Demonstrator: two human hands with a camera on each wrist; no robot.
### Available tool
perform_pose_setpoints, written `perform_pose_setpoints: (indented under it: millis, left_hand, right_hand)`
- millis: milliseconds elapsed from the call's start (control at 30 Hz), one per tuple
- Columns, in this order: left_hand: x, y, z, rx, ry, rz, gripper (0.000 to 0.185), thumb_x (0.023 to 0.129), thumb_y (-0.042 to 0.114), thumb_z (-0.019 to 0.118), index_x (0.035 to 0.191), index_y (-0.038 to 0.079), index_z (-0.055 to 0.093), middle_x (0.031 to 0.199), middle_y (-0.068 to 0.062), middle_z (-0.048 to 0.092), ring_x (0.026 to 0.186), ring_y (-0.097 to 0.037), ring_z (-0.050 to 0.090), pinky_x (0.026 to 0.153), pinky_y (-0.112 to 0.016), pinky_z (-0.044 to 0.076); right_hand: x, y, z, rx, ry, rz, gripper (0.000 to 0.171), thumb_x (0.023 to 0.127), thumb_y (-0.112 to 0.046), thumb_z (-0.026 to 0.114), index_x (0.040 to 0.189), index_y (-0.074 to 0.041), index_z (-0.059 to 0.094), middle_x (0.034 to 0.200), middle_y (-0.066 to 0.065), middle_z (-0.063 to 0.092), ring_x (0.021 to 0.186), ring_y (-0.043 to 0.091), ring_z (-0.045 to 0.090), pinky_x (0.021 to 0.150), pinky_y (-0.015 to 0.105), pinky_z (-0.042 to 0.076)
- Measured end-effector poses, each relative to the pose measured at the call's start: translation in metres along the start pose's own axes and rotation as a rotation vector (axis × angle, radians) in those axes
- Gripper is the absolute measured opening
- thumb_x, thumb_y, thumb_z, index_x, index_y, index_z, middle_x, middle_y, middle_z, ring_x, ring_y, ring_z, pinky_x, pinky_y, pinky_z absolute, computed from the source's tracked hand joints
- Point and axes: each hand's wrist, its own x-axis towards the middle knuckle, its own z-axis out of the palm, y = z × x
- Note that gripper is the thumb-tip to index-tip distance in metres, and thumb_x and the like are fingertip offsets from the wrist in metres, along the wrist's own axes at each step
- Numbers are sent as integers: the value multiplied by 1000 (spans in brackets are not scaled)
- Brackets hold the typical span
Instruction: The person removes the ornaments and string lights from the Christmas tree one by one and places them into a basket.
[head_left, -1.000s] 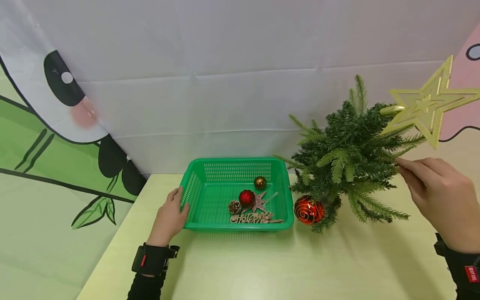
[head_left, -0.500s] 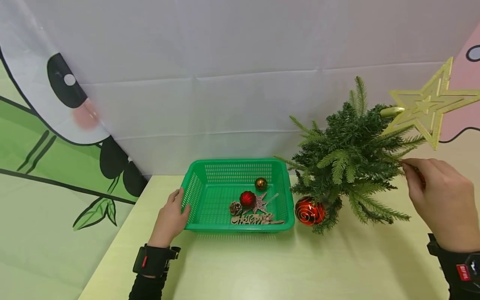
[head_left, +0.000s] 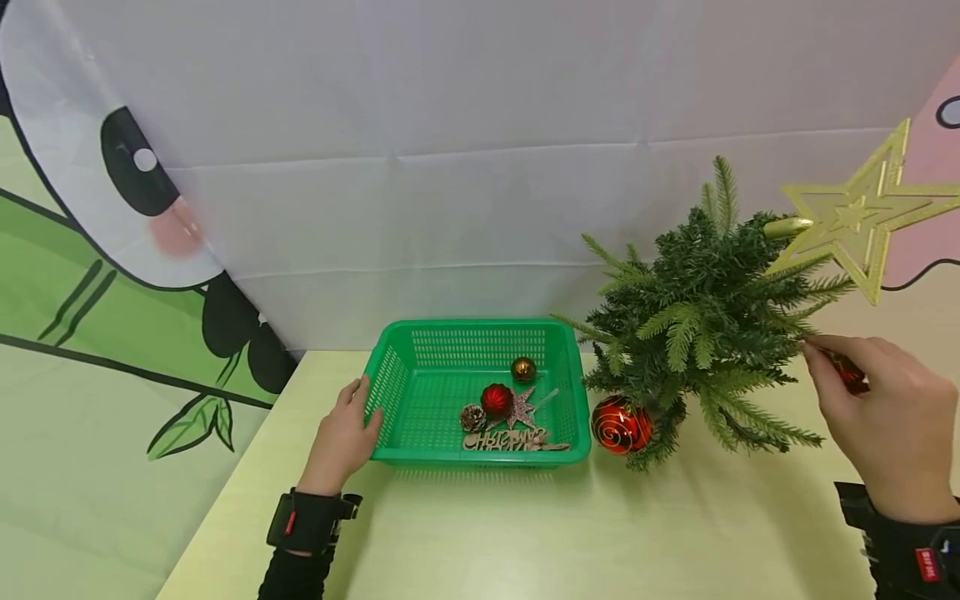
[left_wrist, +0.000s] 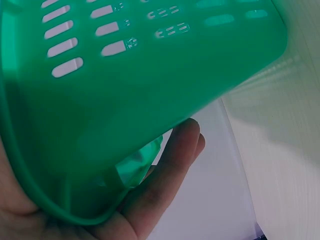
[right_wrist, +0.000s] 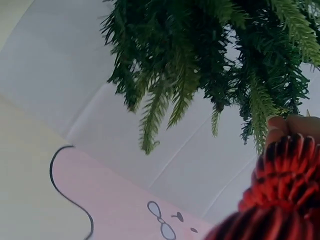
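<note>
The basket [head_left: 420,392] was smooth perforated plastic; beside it, a bauble [head_left: 620,424] looked glossy, the surface [head_left: 570,533] matt, the backdrop [head_left: 450,167] cloth.

red ribbed ornament [head_left: 852,374] pinched beside small green tree [head_left: 697,317], right-side branches; green basket [head_left: 390,379] on table

Right hand [head_left: 885,425] hides most of a red ornament [head_left: 851,375]; the gold star [head_left: 862,217] runs off the head view's right edge; the basket's wooden lettering [head_left: 510,438] is too small to read.
</note>
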Motion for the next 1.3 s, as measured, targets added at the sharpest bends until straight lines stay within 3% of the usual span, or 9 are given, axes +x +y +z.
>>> perform_pose_setpoints:
  millis: [100,233,367,467,733,900,1133,1200,1300]
  left_hand:
    - [0,1,0,2,2,-1,66,108,18,49,161,-9,21,161,-36,28,127,-56,56,105,-66,46]
    - [0,1,0,7,5,2,66,108,18,49,161,-9,22,161,-36,28,127,-57,55,105,-67,45]
    - [1,0,1,7,3,4,66,108,18,49,161,-9,21,162,-36,27,126,-57,56,104,-66,46]
    - [1,-1,1,9,5,7,66,108,18,49,161,-10,21,162,-36,27,125,-57,57,104,-66,46]
    - [1,-2,2,5,5,19,66,108,19,48,161,-10,21,161,-36,27,122,-56,59,101,-66,48]
    - [1,-3,1,5,11,15,66,108,19,49,161,-9,21,161,-36,27,121,-55,60,100,-65,48]
    - [2,-5,4,-2,-6,4,66,109,19,48,162,-9,20,162,-36,26,126,-56,57,104,-67,45]
    - [3,-5,5,-3,-7,3,66,109,19,48,162,-9,20,162,-35,26,126,-56,57,104,-66,46]
    - [3,-5,5,0,-3,6,66,109,19,48,162,-9,20,162,-35,26,123,-56,59,101,-65,47]
  right_hand:
    - [-1,1,3,62,21,26,13,90,1,73,100,9,76,82,26,69,86,-29,31,70,6,28]
    - [-2,-1,5,113,5,68,15,93,2,72,106,9,75,92,26,70,91,-28,36,74,10,26]
    - [-4,-5,7,145,7,137,18,97,-5,71,110,7,75,96,-5,71,91,-29,40,74,13,28]
    - [-5,-8,9,148,12,192,22,99,-10,68,113,7,74,99,-33,53,90,-29,39,77,13,29]
    - [-5,-7,9,124,19,293,22,99,-12,69,112,3,78,92,-56,44,81,-29,39,72,11,28]
    - [-3,-9,12,90,28,321,24,100,-15,65,112,1,78,79,-42,49,71,-28,37,68,11,29]
    - [0,-13,21,-16,66,307,31,100,-17,56,115,5,73,67,21,64,64,-31,23,60,13,27]
    - [1,-13,22,-56,68,280,32,100,-17,55,116,5,73,67,24,66,64,-31,19,57,13,25]
    - [2,-12,24,-99,85,224,33,99,-15,54,112,6,76,65,25,66,56,-20,28,52,16,22]
